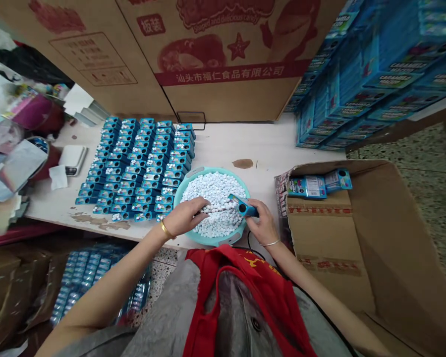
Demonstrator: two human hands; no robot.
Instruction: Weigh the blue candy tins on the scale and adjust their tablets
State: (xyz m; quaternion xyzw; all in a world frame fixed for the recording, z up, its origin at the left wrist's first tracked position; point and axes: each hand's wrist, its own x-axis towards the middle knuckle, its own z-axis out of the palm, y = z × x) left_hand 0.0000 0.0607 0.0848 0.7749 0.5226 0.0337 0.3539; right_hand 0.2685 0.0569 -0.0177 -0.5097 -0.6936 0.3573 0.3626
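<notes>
A turquoise basin (181, 189) full of small white candies (223, 186) stands in front of me at the table's near edge. My left hand (186, 214) reaches into it from the left, its fingers and thumb curled around some candies, the fingertips partly hidden among them. Over the basin's right side, my right hand (263, 223) grips a small blue candy box (244, 208) that is tilted, with a dark round hole facing up. To the left of the basin stand rows of similar blue boxes (143, 171), several with white candies on their tops.
Large cartons (223, 99) wall off the back. Stacked blue packs (357, 99) stand at the back right. An open carton (330, 223) at right holds a few blue boxes. A white scale (73, 157) and a cluttered bucket (48, 161) are at left.
</notes>
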